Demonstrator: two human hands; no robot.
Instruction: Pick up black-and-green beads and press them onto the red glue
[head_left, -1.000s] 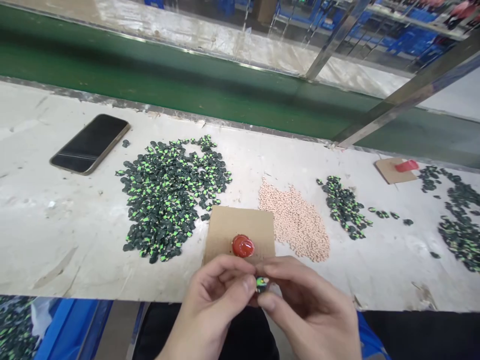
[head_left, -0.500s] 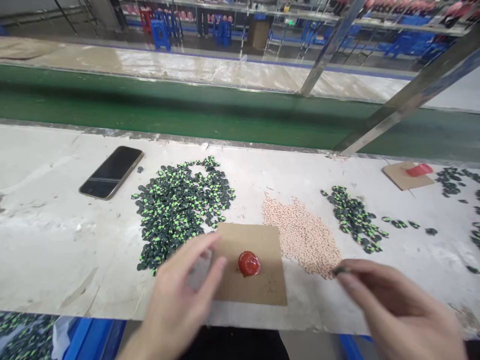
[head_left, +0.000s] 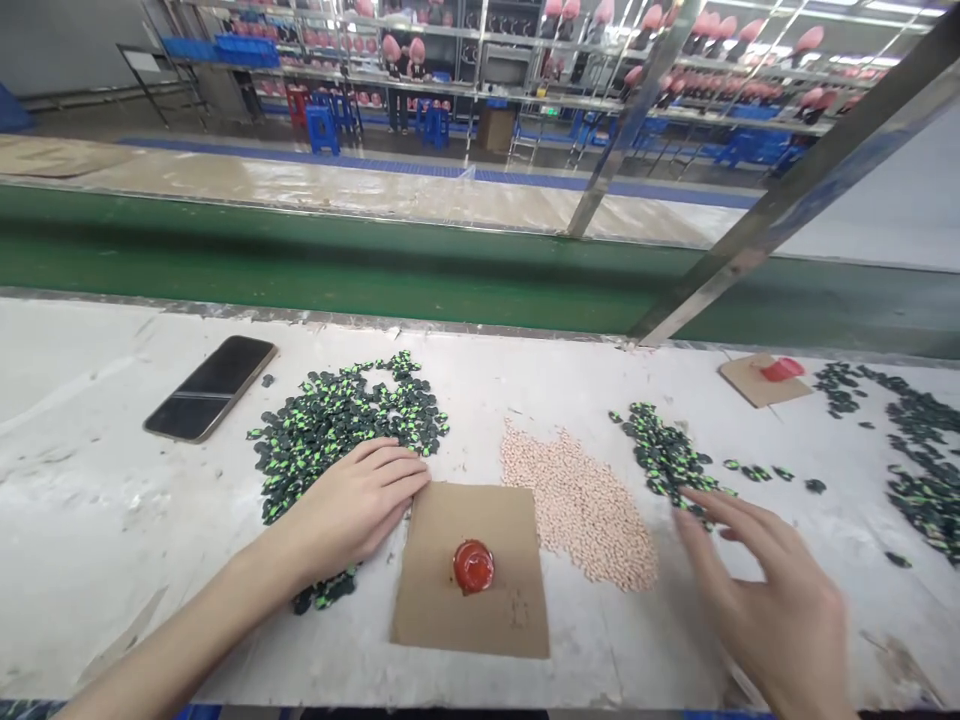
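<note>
My left hand (head_left: 367, 495) lies palm down over the near right side of a large pile of small dark pieces with green marks (head_left: 330, 420). Its fingers stretch out together, tips by the corner of a brown cardboard square (head_left: 469, 625); whatever is under the palm is hidden. On that square sits a glossy red blob or shallow red cap (head_left: 473, 567). At the near end of a smaller pile of dark green-marked pieces (head_left: 664, 445) is my right hand (head_left: 765, 585), thumb and forefinger slightly apart at the pieces. Tiny pale pink pieces (head_left: 577, 505) spread between the square and that hand.
A phone (head_left: 211, 388) lies at the left. At the right are another cardboard piece (head_left: 757, 382) with a red cup (head_left: 783, 369) and more dark pieces (head_left: 930, 500). Beyond the table runs a green belt (head_left: 300, 275), crossed by a slanting metal post (head_left: 750, 250).
My left hand has moved from beside the cardboard onto the large dark pile. The right hand, which pinched a dark piece by the pink ones, has gone up to the smaller pile. The view tilted up.
</note>
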